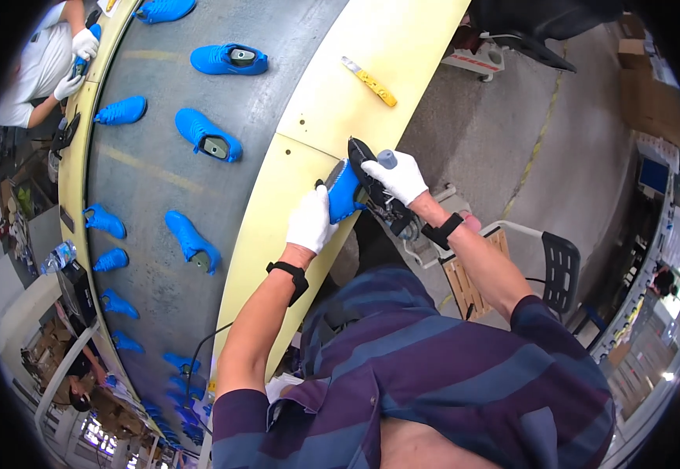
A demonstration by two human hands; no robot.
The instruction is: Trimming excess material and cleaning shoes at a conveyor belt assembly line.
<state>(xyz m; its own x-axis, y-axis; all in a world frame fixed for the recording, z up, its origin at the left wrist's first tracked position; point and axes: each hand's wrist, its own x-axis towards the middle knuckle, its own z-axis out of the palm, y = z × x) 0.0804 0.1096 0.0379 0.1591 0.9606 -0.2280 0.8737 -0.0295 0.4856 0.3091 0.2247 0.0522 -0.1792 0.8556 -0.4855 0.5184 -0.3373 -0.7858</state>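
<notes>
A bright blue shoe (344,191) is gripped in my gloved left hand (309,219), its grey sole turned up toward the upper left. The shoe is at the inner edge of the yellow bench. Closed beside it is my gloved right hand (399,178), with a grey rounded knob (387,159) sticking out above the fingers. Against that hand and the shoe lies a long black piece (362,155) with a pointed upper end. Its kind, and whether the hand holds it or only touches it, I cannot make out. Both gloves are white, and both wrists wear black bands.
Several blue shoes (208,134) stand on the grey conveyor belt (148,168) to the left. A yellow utility knife (369,81) lies on the yellow ledge (332,102). Across the belt a person (41,62) in white handles a shoe. A black-backed chair (561,272) is at the right.
</notes>
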